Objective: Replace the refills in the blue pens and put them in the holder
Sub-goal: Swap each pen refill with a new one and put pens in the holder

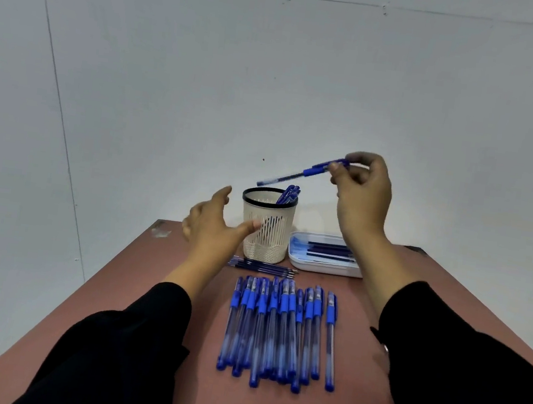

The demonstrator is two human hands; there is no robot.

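Observation:
My right hand [362,193] pinches a blue capped pen [299,173] by its cap end, tilted down to the left, its tip just above the rim of the white mesh holder [266,235]. A few blue pens [289,194] stand inside the holder. My left hand [213,225] hovers with fingers spread beside the holder's left side, thumb close to the mesh. Several blue pens [279,331] lie in a row on the table in front of me. Several loose refills [260,266] lie just before the holder.
A white tray [321,267] with dark refills sits to the right of the holder. The reddish-brown table [164,256] ends just behind the holder, with a plain grey wall beyond. Black sleeves cover both forearms.

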